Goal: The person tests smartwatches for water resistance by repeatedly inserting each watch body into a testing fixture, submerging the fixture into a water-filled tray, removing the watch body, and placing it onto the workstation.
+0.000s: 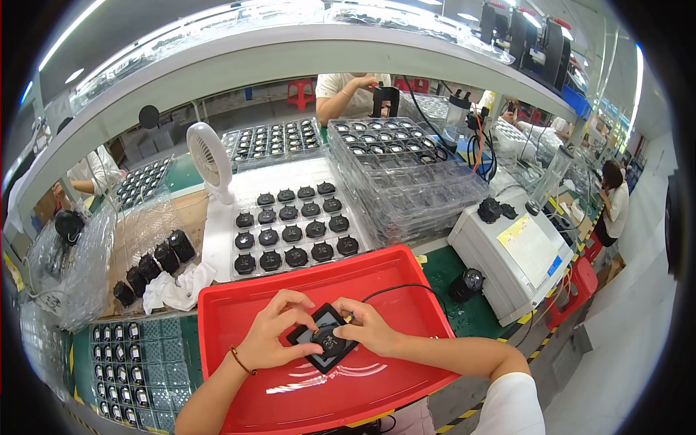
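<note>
Over the red tray (239, 304), a round black part (331, 344) rests on a square black device (321, 362) with a grey face, turned at an angle. My left hand (279, 335) reaches in from the left, thumb and fingers curved apart, its thumb tip at the round part's edge. My right hand (368, 330) pinches the round part and the device's edge from the right. A black cable (406, 286) runs over the tray's far rim towards the device.
Behind the tray lies a clear blister tray with rows of black parts (291, 233). A white fan (210, 163), stacked clear trays (406, 181), a grey-white box (511, 254) and a filled tray (119, 373) surround it. A person (355, 98) sits opposite.
</note>
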{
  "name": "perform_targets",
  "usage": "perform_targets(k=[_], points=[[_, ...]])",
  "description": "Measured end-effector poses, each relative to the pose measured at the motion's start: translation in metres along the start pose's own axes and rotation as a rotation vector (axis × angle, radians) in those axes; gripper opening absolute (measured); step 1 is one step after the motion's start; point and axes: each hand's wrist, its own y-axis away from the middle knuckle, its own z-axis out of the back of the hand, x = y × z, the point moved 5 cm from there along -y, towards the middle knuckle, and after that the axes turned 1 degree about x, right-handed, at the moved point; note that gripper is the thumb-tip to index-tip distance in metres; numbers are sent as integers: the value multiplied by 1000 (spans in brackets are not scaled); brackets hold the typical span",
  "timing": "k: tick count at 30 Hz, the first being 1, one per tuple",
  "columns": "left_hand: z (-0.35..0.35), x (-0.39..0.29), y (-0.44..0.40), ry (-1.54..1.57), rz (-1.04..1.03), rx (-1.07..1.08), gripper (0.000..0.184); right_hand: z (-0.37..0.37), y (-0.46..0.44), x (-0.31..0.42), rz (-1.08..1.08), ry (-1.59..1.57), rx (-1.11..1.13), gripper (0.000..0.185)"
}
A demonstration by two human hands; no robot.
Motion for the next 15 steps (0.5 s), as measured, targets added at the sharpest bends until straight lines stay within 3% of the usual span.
perform_targets(k=[1,3,6,15], points=[[1,-2,-1,-2,0,-1,33,0,0,1,-2,-5,-5,21],[-3,-4,-3,73,58,92,53,0,0,7,-63,-68,-22,22],[-8,1,-1,46,90,88,61,0,0,9,-86,-113,-40,23],[-7,5,-1,49,105,96,54,-2,-1,3,-83,-84,-6,24]])
